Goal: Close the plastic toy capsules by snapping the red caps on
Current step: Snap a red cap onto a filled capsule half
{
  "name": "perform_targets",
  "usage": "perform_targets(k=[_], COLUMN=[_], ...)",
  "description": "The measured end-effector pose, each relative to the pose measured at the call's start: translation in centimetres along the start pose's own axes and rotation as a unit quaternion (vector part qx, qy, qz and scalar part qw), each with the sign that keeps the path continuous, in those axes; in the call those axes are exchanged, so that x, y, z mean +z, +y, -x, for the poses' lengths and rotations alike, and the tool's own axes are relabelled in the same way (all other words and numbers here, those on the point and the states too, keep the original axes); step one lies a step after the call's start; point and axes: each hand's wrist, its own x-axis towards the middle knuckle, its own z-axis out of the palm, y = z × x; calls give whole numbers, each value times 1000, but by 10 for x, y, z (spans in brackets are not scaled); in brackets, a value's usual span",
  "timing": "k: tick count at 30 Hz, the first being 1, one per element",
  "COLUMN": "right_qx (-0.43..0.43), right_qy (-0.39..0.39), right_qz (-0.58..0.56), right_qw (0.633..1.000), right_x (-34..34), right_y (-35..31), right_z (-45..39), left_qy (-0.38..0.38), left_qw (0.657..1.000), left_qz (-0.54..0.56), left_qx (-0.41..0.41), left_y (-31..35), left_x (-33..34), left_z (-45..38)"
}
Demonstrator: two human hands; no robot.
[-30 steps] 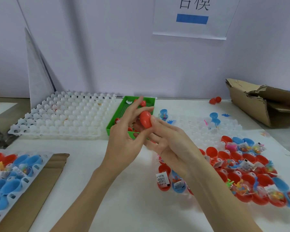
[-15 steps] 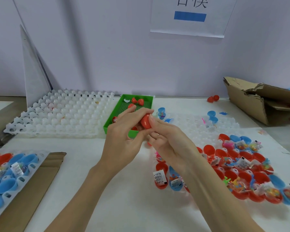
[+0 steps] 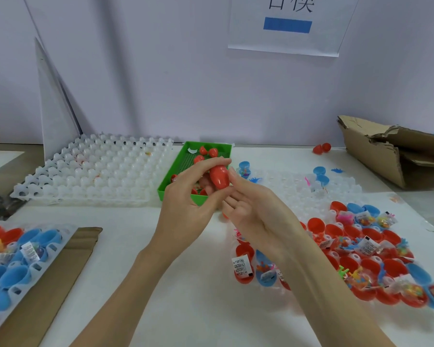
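Capsule [image 3: 219, 177] stands nearly upright, narrow end up, over the green tray [image 3: 178, 171].
Your left hand [image 3: 186, 204] pinches it; your right hand's [image 3: 258, 216] fingers [image 3: 237, 177] lie relaxed, touching its side.

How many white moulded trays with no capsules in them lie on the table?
2: one white tray left of the green basket, one clear tray right of it, partly hidden behind the hands.

The right hand [image 3: 258, 216] has opened off the red capsule [image 3: 219, 177], now pinched by the left hand [image 3: 188, 204] alone.
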Motion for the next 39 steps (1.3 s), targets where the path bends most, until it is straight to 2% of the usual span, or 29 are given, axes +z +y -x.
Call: perform_targets(k=[5,8,19,26,30,39], right_qx=[-3,-24,-23,-11,4,18], right_qy=[-13,-7,12,27,25,36], right_qz=[-9,6,0,-15,-14,-35], right_qw=[1000,1000,1000,999,1000,999], right_x=[2,3,2,2,1,-1], right_y=[-3,-1,6,6,1,0], right_z=[2,3,-2,-1,0,0], left_qy=[-28,-27,-6,-14,-21,25], left_qw=[992,988,991,990,994,996], left_qz=[123,153,131,137,103,74], left_qx=[-2,1,-10,-12,-13,-39], left_y=[4,5,9,7,6,9], left_x=[1,0,7,6,6,8], left_z=[-3,-3,2,0,-1,0])
